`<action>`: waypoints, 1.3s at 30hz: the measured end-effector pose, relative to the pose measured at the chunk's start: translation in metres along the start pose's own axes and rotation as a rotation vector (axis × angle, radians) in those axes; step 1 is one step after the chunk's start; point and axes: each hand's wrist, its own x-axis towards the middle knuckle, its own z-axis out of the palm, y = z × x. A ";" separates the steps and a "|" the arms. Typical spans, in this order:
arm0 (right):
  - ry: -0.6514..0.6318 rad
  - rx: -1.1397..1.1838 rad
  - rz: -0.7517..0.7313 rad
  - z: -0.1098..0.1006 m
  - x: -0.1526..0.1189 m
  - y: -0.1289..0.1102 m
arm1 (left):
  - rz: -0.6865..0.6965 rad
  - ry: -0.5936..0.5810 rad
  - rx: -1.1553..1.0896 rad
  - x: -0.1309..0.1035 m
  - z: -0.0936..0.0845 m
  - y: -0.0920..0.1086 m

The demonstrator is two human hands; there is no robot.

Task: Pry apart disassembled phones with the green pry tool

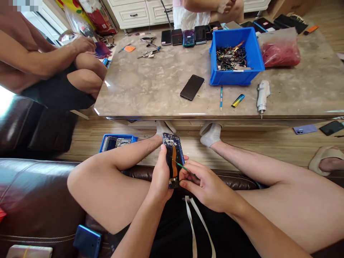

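Note:
An opened smartphone (175,157) with its back cover off lies in my left hand (161,172), whose fingers wrap round its edges. An orange flex cable (174,161) runs down the middle of the phone, over a black inner part. My right hand (204,182) pinches a thin green pointed tool (185,167). The tool's tip reaches over the phone close to the orange cable; whether it touches I cannot tell. Some right fingertips rest near the phone's lower right edge. Both hands are above my lap.
On the table (150,89) are a black phone (192,87), a blue bin (231,77) of small parts, a white electric screwdriver (263,96), a lighter (238,100) and a bag of red material (281,53). A blue tray (134,138) stands on the floor. Two other people sit nearby.

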 end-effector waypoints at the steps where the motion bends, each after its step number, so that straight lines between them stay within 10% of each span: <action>1: 0.003 -0.001 0.000 0.000 0.001 0.000 | -0.011 0.004 -0.002 -0.001 0.000 0.001; 18: 0.110 -0.102 -0.048 0.010 0.006 0.002 | 0.080 0.070 -0.049 0.010 -0.008 0.005; 30: 0.122 -0.149 0.023 -0.022 0.007 -0.012 | -0.008 -0.065 -0.119 0.003 -0.010 -0.021; 39: 0.736 0.099 -0.089 -0.057 0.014 -0.003 | 0.086 -0.188 -0.196 -0.002 -0.011 0.003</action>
